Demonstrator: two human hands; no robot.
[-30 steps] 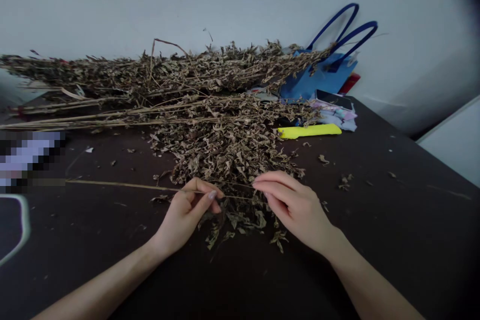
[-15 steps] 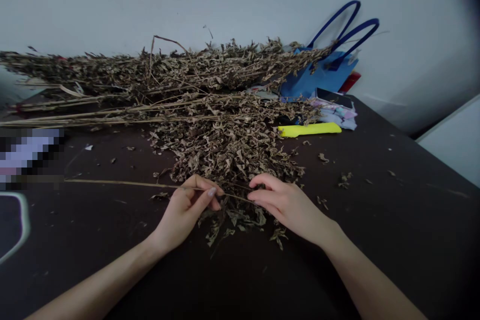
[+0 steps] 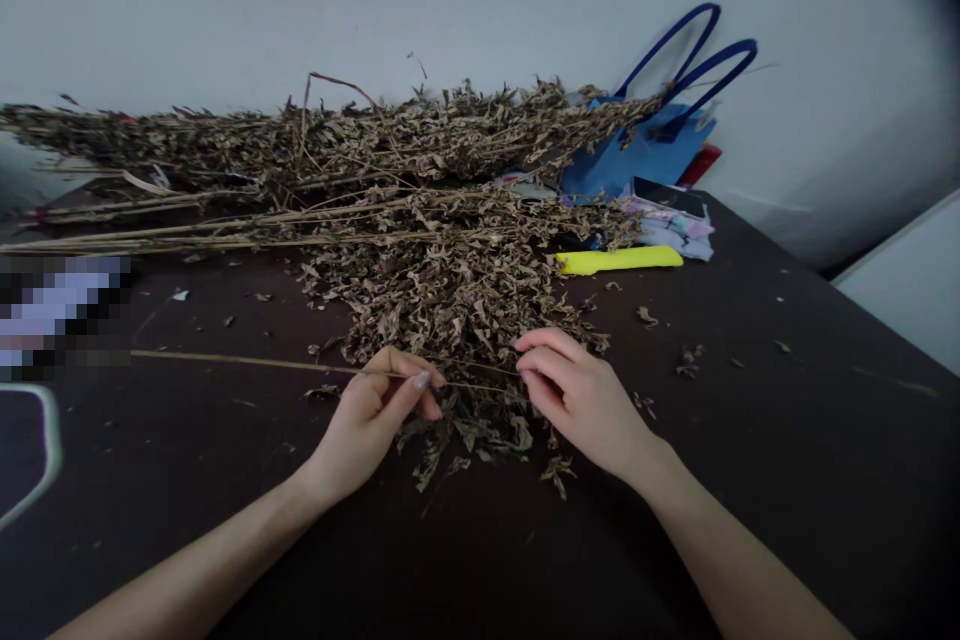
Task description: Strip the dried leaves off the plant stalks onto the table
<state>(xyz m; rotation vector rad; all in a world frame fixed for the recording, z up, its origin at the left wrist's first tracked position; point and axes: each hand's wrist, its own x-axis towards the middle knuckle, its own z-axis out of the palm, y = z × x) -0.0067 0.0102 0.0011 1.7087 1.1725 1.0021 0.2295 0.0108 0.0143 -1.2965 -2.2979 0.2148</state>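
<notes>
A long thin dried stem (image 3: 247, 360) runs from the left into my left hand (image 3: 382, 405), which pinches it between thumb and fingers. Its thin end reaches rightward over a pile of dry, curled leaves (image 3: 457, 295). My right hand (image 3: 581, 390) is at the right side of this pile, fingers bent over the leaves near the stem's tip. Whether its fingertips grip a thin twig there is too small to tell. Darker greenish leaves (image 3: 480, 435) lie just below and between the hands.
Bundles of dried stalks (image 3: 337, 140) lie along the wall. At the back right are a blue bag (image 3: 637, 160), a dark phone (image 3: 667, 197) on patterned cloth and a yellow object (image 3: 622, 260). Leaf bits dot the dark table (image 3: 787, 420). A blurred-out object (image 3: 60, 305) sits left.
My right hand has moved a little to the right and up, away from my left hand. My left hand keeps its pinch on the stem almost in place.
</notes>
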